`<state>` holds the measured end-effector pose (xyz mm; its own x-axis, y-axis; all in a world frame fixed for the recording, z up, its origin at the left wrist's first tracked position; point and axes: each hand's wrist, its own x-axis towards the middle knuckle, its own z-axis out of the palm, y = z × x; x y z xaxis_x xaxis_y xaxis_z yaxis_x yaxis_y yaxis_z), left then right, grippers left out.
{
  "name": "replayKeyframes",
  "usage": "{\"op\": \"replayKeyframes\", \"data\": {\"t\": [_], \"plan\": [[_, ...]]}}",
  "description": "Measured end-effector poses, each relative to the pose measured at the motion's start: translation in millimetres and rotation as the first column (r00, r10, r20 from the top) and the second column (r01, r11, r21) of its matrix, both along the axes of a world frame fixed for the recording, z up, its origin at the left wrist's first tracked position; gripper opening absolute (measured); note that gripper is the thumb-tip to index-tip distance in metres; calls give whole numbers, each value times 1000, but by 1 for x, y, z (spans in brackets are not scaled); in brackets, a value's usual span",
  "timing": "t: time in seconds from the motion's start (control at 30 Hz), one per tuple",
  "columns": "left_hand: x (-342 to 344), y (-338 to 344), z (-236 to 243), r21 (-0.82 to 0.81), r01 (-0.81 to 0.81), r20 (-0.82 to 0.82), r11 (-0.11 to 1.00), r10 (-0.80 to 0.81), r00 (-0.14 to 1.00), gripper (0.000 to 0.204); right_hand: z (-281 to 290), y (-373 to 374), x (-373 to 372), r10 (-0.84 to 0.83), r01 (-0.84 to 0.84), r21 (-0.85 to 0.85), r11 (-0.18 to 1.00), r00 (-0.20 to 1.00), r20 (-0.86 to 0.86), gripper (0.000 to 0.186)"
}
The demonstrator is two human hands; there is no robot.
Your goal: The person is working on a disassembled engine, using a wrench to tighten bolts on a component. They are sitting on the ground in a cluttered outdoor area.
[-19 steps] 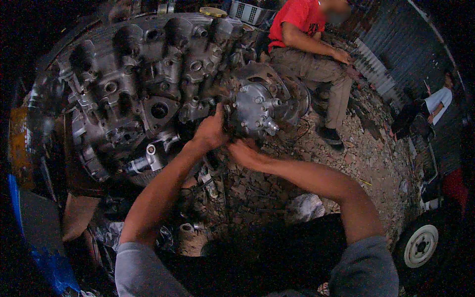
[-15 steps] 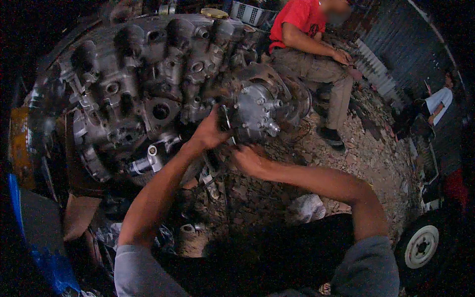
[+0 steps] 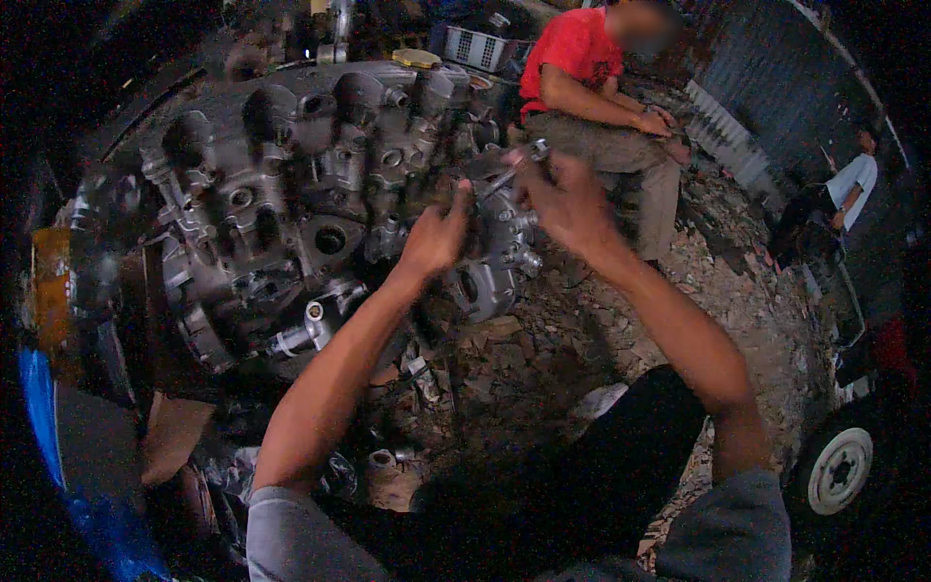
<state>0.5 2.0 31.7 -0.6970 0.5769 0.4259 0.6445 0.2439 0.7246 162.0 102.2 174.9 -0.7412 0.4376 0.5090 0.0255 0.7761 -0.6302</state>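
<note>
My right hand (image 3: 574, 206) is raised at the right of a grey metal housing (image 3: 485, 278) with bolts and pipe stubs. Its fingers close round a slim silver tool, apparently a wrench (image 3: 502, 180), whose bright end sticks up past the knuckles. Motion smears this hand. My left hand (image 3: 436, 238) is at the left edge of the housing with the thumb pointing up. Its other fingers are mostly hidden, so its grip cannot be made out. Left of both hands stands a large, greasy engine block (image 3: 262, 199) with round bores and flanged ports.
A person in a red shirt (image 3: 572, 63) sits beyond the housing; another in white (image 3: 853, 184) is at the far right. Rubble ground (image 3: 543, 344) lies below my arms. A wheel (image 3: 839, 472), cardboard (image 3: 175, 436) and a plastic crate (image 3: 473, 48) are around.
My right hand has gone up and right from below the housing, and the silver tool now shows in it. My left hand has shifted slightly, thumb raised. The view has tilted somewhat.
</note>
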Motion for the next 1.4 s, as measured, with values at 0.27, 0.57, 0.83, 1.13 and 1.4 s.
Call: {"op": "replayKeyframes", "data": {"t": [0.27, 0.57, 0.83, 1.13, 1.4], "plan": [[-26, -23, 3, 93, 84, 188, 992, -101, 977, 32, -13, 19, -9, -98, 132, 314, 940, 988, -122, 34], [-2, -20, -16, 87, 295, 147, 952, -305, 941, 31, -34, 20, -35, -59, 105, 335, 937, 988, -142, 32], [2, -8, -11, 24, 306, 254, 952, -302, 919, 34, -38, 22, -51, -160, 181, 457, 871, 983, -85, 33], [16, -6, 1, 41, 253, 369, 967, -250, 895, 32, -38, 19, -49, -199, 177, 522, 835, 980, -14, 32], [23, 1, 12, 178, 109, 635, 978, -198, 747, 53, -41, 41, -55, -73, 56, 442, 895, 997, 22, 35]]}}
